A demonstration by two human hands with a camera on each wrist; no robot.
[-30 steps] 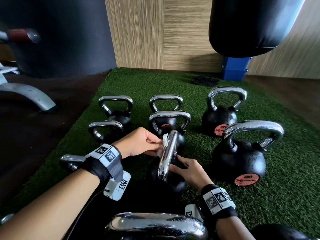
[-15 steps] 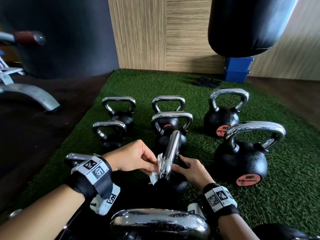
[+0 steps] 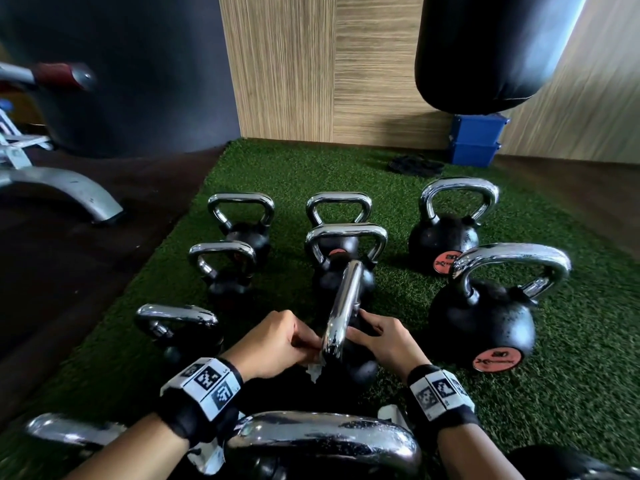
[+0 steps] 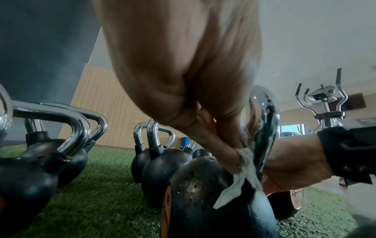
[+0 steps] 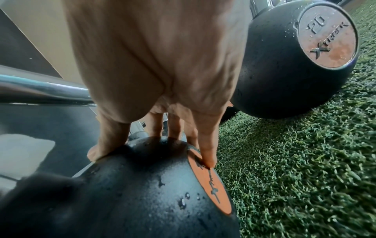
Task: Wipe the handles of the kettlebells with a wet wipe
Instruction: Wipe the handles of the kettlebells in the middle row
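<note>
Two hands share one kettlebell [image 3: 349, 362] near the turf mat's [image 3: 571, 393] front edge: your right hand [image 3: 388, 344] spreads straight fingers on its ball to steady it, so your left hand [image 3: 277, 344] can pinch the wet wipe [image 4: 242, 173] against the chrome handle's [image 3: 343, 306] near leg.

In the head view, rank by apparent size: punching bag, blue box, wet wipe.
1. Punching bag, largest by far.
2. Blue box, though it sits far from the camera.
3. Wet wipe, smallest; the left hand hides most of it.
</note>
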